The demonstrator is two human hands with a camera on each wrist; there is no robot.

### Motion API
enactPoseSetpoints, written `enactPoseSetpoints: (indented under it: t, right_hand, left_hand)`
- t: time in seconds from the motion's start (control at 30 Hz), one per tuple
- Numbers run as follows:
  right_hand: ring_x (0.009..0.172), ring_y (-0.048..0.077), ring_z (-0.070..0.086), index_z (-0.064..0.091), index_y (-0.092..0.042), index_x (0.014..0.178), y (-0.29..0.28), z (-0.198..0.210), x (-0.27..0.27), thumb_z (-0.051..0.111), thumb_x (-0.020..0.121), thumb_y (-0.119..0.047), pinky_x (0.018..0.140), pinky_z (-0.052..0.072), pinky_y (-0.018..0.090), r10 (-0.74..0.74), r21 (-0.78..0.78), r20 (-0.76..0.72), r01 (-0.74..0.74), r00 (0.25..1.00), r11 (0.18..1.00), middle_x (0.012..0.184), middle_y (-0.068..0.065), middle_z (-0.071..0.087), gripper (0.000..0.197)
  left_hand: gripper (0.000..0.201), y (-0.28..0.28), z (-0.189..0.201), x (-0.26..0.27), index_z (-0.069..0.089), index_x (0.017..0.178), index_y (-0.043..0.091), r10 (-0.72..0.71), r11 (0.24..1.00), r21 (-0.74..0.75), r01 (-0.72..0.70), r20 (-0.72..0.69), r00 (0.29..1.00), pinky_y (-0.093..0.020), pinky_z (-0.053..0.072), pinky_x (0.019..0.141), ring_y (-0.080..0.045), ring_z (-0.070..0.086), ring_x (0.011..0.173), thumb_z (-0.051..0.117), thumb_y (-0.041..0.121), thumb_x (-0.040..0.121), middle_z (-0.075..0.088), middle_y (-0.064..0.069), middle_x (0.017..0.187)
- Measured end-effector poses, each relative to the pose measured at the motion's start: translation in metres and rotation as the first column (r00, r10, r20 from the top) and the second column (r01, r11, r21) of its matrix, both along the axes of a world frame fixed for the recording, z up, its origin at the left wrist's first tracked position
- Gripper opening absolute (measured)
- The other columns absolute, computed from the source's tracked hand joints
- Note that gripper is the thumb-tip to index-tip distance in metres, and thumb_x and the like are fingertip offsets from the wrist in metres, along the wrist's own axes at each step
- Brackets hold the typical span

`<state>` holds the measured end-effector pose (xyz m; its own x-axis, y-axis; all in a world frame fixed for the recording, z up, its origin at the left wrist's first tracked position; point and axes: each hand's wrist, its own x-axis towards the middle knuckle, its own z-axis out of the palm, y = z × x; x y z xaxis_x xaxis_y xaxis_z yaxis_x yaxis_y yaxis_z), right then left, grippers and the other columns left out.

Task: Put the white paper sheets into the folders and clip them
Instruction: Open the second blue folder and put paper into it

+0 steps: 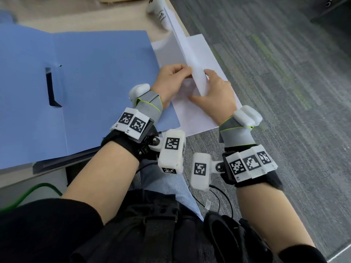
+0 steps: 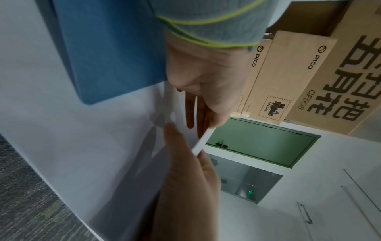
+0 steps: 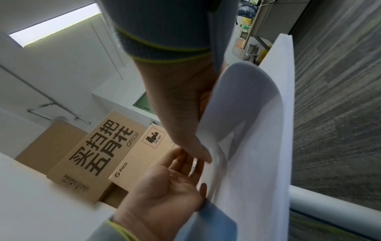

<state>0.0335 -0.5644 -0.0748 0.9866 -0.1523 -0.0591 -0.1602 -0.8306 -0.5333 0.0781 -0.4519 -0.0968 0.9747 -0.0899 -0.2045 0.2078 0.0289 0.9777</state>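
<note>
- Both hands work the near edge of a lifted batch of white paper sheets (image 1: 191, 59): left hand (image 1: 169, 80) on the left side, right hand (image 1: 216, 92) on the right. Probably peeling a batch off the pile and squaring it before it goes across.
- Left hand: fingers (image 2: 189, 110) curled onto the sheet face, thumb on the other side, so a pinch on the edge. Right hand: thumb and fingers also pinch the same batch from the opposite side.
- The lifted sheets stand nearly on edge and bow into a curve in the right wrist view; thin, floppy, plain white, no print visible.
- Rest of the paper pile (image 1: 193, 114) lies flat on the table (image 1: 114, 16) at its right edge, near corner hanging past it. Lifted batch sits directly over it.
- Blue folder (image 1: 95, 82) lies open and flat just left of the pile, its right corner overlapping the paper. It has a dark slot-like cut-out on the left. Laid open, so sheets can likely slide straight over.
- No clip identifiable in any view. Nothing is in the folder yet; insert and clip steps not yet done.
- Cardboard boxes (image 2: 288, 78) at the back of the table, out of the way.
</note>
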Motion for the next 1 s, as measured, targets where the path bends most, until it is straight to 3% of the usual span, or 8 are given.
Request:
enactPoseSetpoints:
  t: [0.23,0.4,0.5,0.57,0.67,0.77,0.87,1.0]
  right_hand:
    - [0.116,0.041,0.051,0.044,-0.009,0.125,0.002,0.022,-0.002,0.048,0.086,-0.01,0.086,0.042,0.038,-0.173,-0.086,-0.037,0.169,0.984,0.982,0.125,0.021,0.053,0.04]
    - [0.101,0.043,0.055,0.044,-0.012,0.124,0.003,0.044,-0.012,0.044,0.081,-0.007,0.072,0.035,0.039,-0.235,-0.022,0.252,0.248,0.939,0.968,0.11,0.018,0.061,0.043]
    - [0.092,0.04,0.054,0.048,-0.011,0.126,0.011,0.057,-0.016,0.04,0.077,-0.007,0.068,0.028,0.032,-0.254,0.068,0.487,0.254,0.836,0.965,0.104,0.013,0.064,0.05]
    - [0.076,0.037,0.052,0.054,-0.007,0.124,0.022,0.064,-0.018,0.035,0.075,-0.008,0.064,0.03,0.031,-0.265,0.155,0.664,0.217,0.699,0.964,0.089,0.012,0.064,0.052]
    - [0.062,0.026,0.041,0.059,0.0,0.117,0.04,0.071,-0.016,0.032,0.074,-0.009,0.06,0.036,0.031,-0.297,0.294,0.75,0.104,0.591,0.95,0.071,0.006,0.053,0.052]
    - [0.059,0.005,0.043,0.058,0.006,0.113,0.056,0.068,-0.009,0.045,0.078,-0.002,0.061,0.039,0.02,-0.302,0.406,0.756,-0.054,0.581,0.912,0.063,-0.016,0.045,0.039]
    - [0.063,-0.016,0.047,0.057,0.005,0.104,0.073,0.061,-0.004,0.05,0.077,0.01,0.064,0.036,0.002,-0.267,0.505,0.742,-0.252,0.614,0.825,0.07,-0.023,0.046,0.028]
    - [0.063,0.0,0.049,0.056,-0.015,0.079,0.083,0.049,0.004,0.057,0.074,-0.001,0.064,0.042,0.019,-0.172,0.654,0.564,-0.31,0.807,0.69,0.068,-0.012,0.053,0.015]
  left_hand:
    - [0.025,0.015,0.023,-0.016,0.066,0.085,0.012,-0.07,0.984,-0.155,0.086,0.102,0.992,-0.011,0.049,0.074,-0.004,0.07,0.081,0.045,0.01,0.097,0.075,0.008,0.074]
    - [0.024,0.043,0.036,-0.021,0.064,0.087,0.021,0.027,0.994,-0.105,-0.014,0.122,0.992,-0.025,0.045,0.086,-0.01,0.069,0.087,0.044,0.011,0.097,0.074,0.012,0.082]
    - [0.019,0.061,0.04,-0.024,0.061,0.096,0.022,0.105,0.992,-0.081,-0.095,0.126,0.986,-0.026,0.048,0.088,-0.013,0.067,0.094,0.045,0.011,0.096,0.069,0.009,0.095]
    - [0.014,0.072,0.044,-0.024,0.057,0.105,0.023,0.164,0.985,-0.075,-0.156,0.12,0.979,-0.024,0.047,0.087,-0.012,0.061,0.098,0.048,0.018,0.097,0.063,0.009,0.099]
    - [0.012,0.088,0.053,-0.026,0.055,0.101,0.027,0.176,0.984,-0.049,-0.171,0.148,0.973,-0.022,0.047,0.088,-0.008,0.059,0.102,0.043,0.029,0.099,0.06,0.012,0.101]
    - [0.02,0.102,0.065,-0.03,0.055,0.092,0.023,0.201,0.979,-0.072,-0.188,0.263,0.944,-0.015,0.047,0.072,-0.001,0.059,0.081,0.038,0.022,0.101,0.062,0.013,0.089]
    - [0.018,0.126,0.07,-0.033,0.056,0.096,0.015,0.331,0.943,-0.161,-0.29,0.398,0.856,-0.015,0.045,0.073,-0.002,0.056,0.076,0.04,0.007,0.097,0.064,0.01,0.085]
    - [0.021,0.159,0.071,-0.043,0.056,0.094,0.019,0.412,0.911,-0.202,-0.359,0.427,0.805,-0.029,0.044,0.083,-0.017,0.05,0.089,0.042,0.005,0.089,0.062,0.002,0.089]
